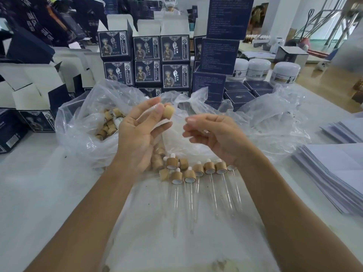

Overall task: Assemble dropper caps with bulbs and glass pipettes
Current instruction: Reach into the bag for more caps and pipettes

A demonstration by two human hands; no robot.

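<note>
Nearest the camera: two bare forearms reach up over a white table.
Finished droppers: a row of wooden caps with white bulbs lies between the wrists, glass pipettes pointing toward the viewer.
Left hand: palm up, thumb and fingertips pinching a single wooden cap.
Right hand: fingers loosely curled, thumb and forefinger nearly meeting; it may be holding something clear, but I cannot tell.
Left plastic bag: open, holding loose wooden caps.
Right plastic bag: crumpled, contents unclear.
Right edge: stacked white sheets.
Farthest back: dark printed boxes and white jars.
</note>
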